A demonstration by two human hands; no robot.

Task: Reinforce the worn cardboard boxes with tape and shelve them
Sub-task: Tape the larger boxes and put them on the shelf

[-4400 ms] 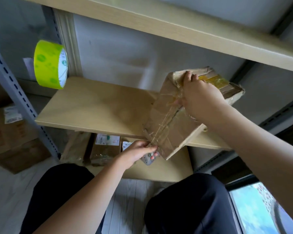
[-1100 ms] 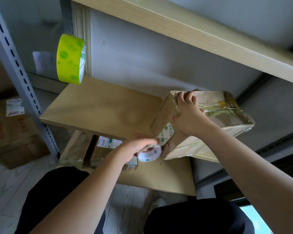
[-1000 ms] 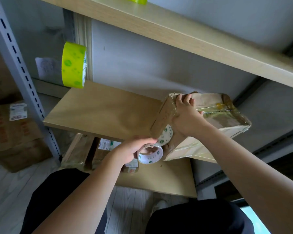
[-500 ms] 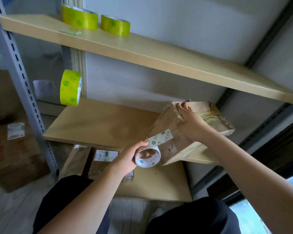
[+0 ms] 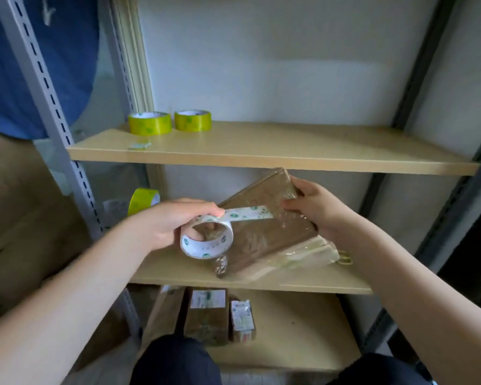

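- Left hand [image 5: 164, 222] grips tape roll [image 5: 207, 240], its strip [image 5: 247, 213] stretched rightward onto box [image 5: 267, 226].
- Right hand [image 5: 314, 209] grasps the box's far corner, tilted on shelf [image 5: 317, 279].

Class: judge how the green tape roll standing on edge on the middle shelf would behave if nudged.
The green tape roll stands on its rim, so it would probably roll. Its hollow ring shape suggests it is light. It may topple flat on the middle shelf.

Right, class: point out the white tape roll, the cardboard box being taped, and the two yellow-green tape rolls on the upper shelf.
white tape roll [image 5: 206, 243]: head view, lower outer rim.
cardboard box [image 5: 264, 234]: head view, brown top face.
two yellow-green tape rolls [image 5: 150, 125]: head view, left roll's side.
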